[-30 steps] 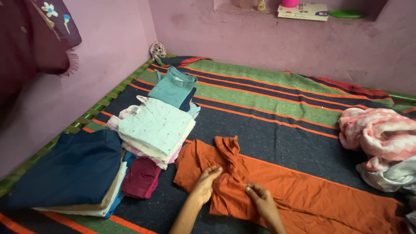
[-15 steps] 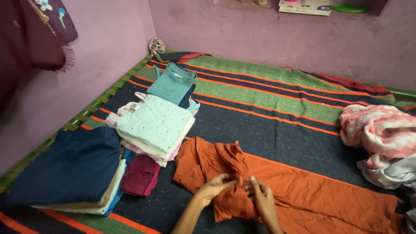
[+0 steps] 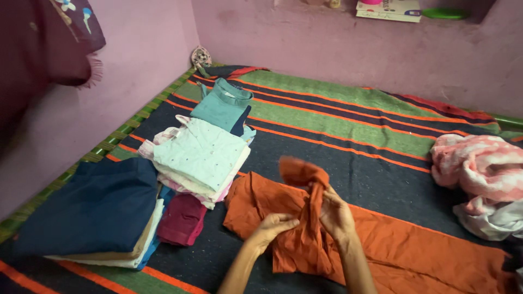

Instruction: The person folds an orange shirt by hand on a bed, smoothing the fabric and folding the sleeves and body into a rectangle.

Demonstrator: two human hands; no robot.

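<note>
Folded stacks (image 3: 199, 158) left of garment (image 3: 381, 239); loose heap (image 3: 485, 174) right.

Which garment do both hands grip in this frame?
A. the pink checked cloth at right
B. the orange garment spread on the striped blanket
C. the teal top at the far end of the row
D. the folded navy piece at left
B: the left hand and right hand both clutch the orange garment, lifting a bunched part of it.
</note>
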